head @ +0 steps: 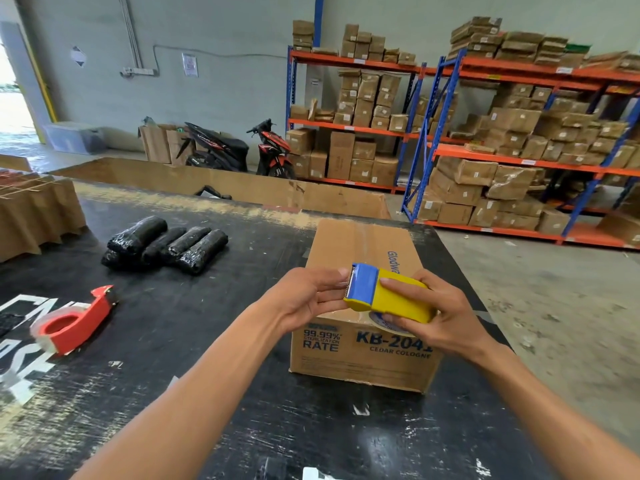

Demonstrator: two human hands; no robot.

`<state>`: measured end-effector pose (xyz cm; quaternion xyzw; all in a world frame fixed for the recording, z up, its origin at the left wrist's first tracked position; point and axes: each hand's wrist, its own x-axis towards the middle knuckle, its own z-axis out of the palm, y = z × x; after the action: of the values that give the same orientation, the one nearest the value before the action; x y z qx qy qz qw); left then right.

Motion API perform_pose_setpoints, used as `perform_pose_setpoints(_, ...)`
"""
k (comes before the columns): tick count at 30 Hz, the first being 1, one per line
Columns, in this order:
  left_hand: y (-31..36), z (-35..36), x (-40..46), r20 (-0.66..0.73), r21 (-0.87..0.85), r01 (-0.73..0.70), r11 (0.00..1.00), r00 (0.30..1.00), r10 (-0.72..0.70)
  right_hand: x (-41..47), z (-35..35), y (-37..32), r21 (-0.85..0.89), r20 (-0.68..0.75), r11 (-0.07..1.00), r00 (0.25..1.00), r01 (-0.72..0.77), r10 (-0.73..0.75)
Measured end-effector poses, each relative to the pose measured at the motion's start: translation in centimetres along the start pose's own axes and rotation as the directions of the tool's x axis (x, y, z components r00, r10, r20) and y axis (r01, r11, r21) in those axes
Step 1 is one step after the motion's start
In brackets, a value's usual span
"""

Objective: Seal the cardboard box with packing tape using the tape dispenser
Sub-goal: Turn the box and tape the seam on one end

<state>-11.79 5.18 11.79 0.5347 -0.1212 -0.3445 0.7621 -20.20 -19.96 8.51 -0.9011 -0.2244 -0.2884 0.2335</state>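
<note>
Grey warehouse wall (214, 81), concrete floor (554, 306), blue-and-orange racking (519, 161) — stacked cartons, two parked scooters (239, 150), daylight through left doorway (10, 98).

The box (363, 306) is brown cardboard, lying closed on its base, flaps down, with a glossy strip of clear tape running along the top seam. Blue print on its near side reads "99.99% sterilization rate", "KB-204…" and "cedar cologne". The dispenser (388, 294) is a yellow shell with a blue front cap and a toothed metal blade at its left end. It is lifted just above the box's near top edge, tilted, blade pointing left. The tape roll (388, 323) shows beneath the shell, over the box's front face.
</note>
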Motion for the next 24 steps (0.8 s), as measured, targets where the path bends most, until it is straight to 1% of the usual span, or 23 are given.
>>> perform_pose_setpoints(2, -0.2, -0.3, 0.4, -0.001, -0.014, 0.008, 1.000, 1.000, -0.008, 0.2, -0.1, 0.2, 0.001, 0.006, 1.000, 1.000, -0.002, 0.002)
perform_pose_setpoints(4, -0.1, -0.6, 0.7, -0.019, 0.010, 0.006, 1.000, 1.000, -0.006, 0.3, -0.1, 0.2, 0.008, 0.016, 1.000, 1.000, -0.004, 0.004)
perform_pose_setpoints(9, 0.4, -0.9, 1.1, -0.030, 0.177, -0.029, 0.984, 0.999, 0.035, 0.6, -0.4, 0.1, -0.010, 0.071, 0.999, 0.997, -0.032, 0.033)
perform_pose_setpoints(12, 0.5, -1.2, 1.5, -0.042, 0.310, -0.028, 0.950, 0.998, 0.044, 0.8, -0.3, -0.2, -0.033, 0.110, 0.999, 0.993, -0.040, 0.044)
perform_pose_setpoints(14, 0.4, -1.5, 1.8, -0.045, 0.366, -0.021, 0.930, 0.998, 0.040, 0.8, -0.2, -0.3, -0.033, 0.133, 0.999, 0.990, -0.037, 0.041)
perform_pose_setpoints(18, 0.1, -2.2, 2.2, -0.059, 0.372, 0.026, 0.928, 0.998, -0.004, 0.9, -0.5, 0.0, -0.037, 0.218, 0.997, 0.973, -0.075, 0.081)
perform_pose_setpoints(21, -0.1, -2.6, 2.2, -0.063, 0.319, 0.072, 0.945, 0.997, -0.055, 1.0, -0.9, 0.0, -0.045, 0.277, 0.996, 0.957, -0.071, 0.081)
perform_pose_setpoints(24, 0.5, -4.8, 1.5, -0.097, 0.266, 0.093, 0.959, 0.993, -0.069, 0.6, -2.4, 0.6, -0.064, 0.290, 0.995, 0.952, -0.079, 0.094)
